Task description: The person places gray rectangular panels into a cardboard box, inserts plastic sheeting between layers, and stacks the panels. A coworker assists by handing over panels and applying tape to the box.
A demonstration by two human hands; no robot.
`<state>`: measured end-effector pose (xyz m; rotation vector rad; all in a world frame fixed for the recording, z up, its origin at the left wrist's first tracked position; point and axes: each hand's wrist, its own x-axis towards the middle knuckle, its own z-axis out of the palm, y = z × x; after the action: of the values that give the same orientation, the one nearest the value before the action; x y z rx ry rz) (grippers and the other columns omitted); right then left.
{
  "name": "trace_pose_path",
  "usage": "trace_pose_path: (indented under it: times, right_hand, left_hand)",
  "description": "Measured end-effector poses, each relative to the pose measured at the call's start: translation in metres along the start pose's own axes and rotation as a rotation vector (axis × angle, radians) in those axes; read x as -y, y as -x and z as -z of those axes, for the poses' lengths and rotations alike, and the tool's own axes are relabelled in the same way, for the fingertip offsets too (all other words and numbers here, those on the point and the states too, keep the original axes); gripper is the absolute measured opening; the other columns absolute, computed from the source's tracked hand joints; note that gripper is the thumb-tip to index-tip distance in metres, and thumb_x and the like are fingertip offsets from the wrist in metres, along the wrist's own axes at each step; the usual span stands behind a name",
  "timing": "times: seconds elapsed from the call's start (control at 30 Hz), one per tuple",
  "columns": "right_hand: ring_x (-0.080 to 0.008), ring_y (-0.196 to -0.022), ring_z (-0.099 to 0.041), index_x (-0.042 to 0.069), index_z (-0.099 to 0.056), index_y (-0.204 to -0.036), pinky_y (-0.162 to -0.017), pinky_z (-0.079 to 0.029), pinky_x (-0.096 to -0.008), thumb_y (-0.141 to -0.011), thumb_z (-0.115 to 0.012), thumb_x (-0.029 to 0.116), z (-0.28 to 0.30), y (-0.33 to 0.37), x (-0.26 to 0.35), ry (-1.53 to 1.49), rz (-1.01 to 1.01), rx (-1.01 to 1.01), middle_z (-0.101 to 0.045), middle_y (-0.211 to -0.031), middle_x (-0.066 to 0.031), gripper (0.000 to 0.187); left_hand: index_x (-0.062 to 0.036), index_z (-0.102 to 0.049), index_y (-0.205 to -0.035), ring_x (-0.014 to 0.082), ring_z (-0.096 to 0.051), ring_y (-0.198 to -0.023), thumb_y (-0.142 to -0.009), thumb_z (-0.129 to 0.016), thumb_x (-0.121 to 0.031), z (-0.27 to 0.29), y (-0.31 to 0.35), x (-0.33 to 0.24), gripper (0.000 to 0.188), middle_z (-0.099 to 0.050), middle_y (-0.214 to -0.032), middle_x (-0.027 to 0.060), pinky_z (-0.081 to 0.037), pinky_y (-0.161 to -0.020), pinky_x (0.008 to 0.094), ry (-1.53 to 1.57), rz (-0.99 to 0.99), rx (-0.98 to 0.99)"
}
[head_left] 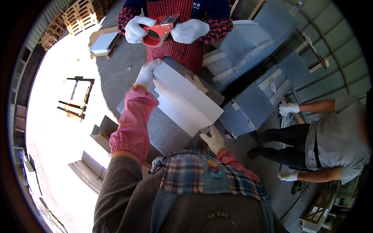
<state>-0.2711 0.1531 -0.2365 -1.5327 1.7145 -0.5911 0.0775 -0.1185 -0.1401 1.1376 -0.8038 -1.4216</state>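
Note:
A long white folded sheet or open carton (186, 91) lies slantwise over a grey table (161, 128); I cannot tell which it is. My left hand (147, 73), in a white glove, grips its far left end with the fingers over the edge. Beside its near right corner is my right hand (213, 140), also gloved, thumb and fingers apart; whether it touches the edge is unclear. Across the table a co-worker in a red checked apron holds a red tape dispenser (158, 31) between two gloved hands. A pale glove (197, 83) shows behind the white piece.
Grey slabs (248, 110) on supports stand to the right, with larger wrapped slabs (244, 42) behind. Another person (330, 141) in a grey shirt works at the far right. Flattened cardboard (87, 171) lies at the left. Wooden pallets (81, 17) are stacked at the far left.

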Motion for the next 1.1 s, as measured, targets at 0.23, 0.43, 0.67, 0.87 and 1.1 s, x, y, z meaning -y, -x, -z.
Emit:
trace_pose_path:
  times: [0.23, 0.43, 0.67, 0.87, 1.1]
  right_hand:
    - [-0.0380, -0.117, -0.062, 0.005, -0.047, -0.149, -0.100, -0.049, -0.0450, -0.089, -0.072, 0.047, -0.009, 0.003, -0.012, -0.024, -0.020, 0.013, -0.060, -0.137, -0.0235, 0.077]
    - [-0.0359, -0.108, -0.065, 0.005, -0.054, -0.142, -0.095, -0.052, -0.0445, -0.089, -0.072, 0.046, -0.019, 0.001, -0.026, -0.048, 0.013, -0.015, -0.064, -0.129, -0.0223, 0.069]
    - [-0.0323, -0.110, -0.068, 0.011, -0.050, -0.148, -0.095, -0.052, -0.0404, -0.093, -0.070, 0.036, -0.006, 0.006, -0.009, -0.048, -0.033, 0.049, -0.068, -0.125, -0.0194, 0.063]
    - [-0.0345, -0.113, -0.068, 0.009, -0.051, -0.149, -0.097, -0.051, -0.0412, -0.094, -0.070, 0.039, -0.017, 0.006, -0.023, -0.054, -0.058, 0.019, -0.068, -0.127, -0.0214, 0.065]
    - [-0.0351, -0.121, -0.065, -0.001, -0.050, -0.147, -0.102, -0.050, -0.0413, -0.094, -0.070, 0.041, -0.009, 0.012, -0.010, -0.065, -0.095, 0.088, -0.064, -0.135, -0.0248, 0.070]
  left_hand:
    - [-0.0010, -0.074, -0.112, 0.0214, -0.069, -0.088, -0.092, -0.071, -0.026, -0.010, 0.018, -0.016, 0.032, -0.075, -0.098, 0.0083, -0.053, -0.085, 0.0364, -0.065, 0.008, -0.011]
    - [-0.0005, -0.073, -0.113, 0.0221, -0.069, -0.088, -0.092, -0.070, -0.025, -0.014, 0.020, -0.020, 0.033, -0.075, -0.098, 0.0090, -0.054, -0.085, 0.0373, -0.075, -0.004, -0.002]
    - [0.0001, -0.073, -0.114, 0.0222, -0.069, -0.090, -0.092, -0.069, -0.023, -0.013, 0.027, -0.025, 0.032, -0.075, -0.100, 0.0089, -0.054, -0.085, 0.0375, -0.104, -0.011, -0.006]
    - [0.0009, -0.072, -0.116, 0.0223, -0.069, -0.091, -0.091, -0.070, -0.022, -0.016, 0.028, -0.027, 0.033, -0.074, -0.102, 0.0098, -0.054, -0.087, 0.0375, -0.059, -0.002, 0.000]
    - [-0.0003, -0.073, -0.117, 0.0226, -0.069, -0.090, -0.094, -0.060, -0.024, -0.003, 0.013, -0.013, 0.035, -0.074, -0.103, 0.0107, -0.054, -0.085, 0.0372, -0.119, -0.027, 0.011]
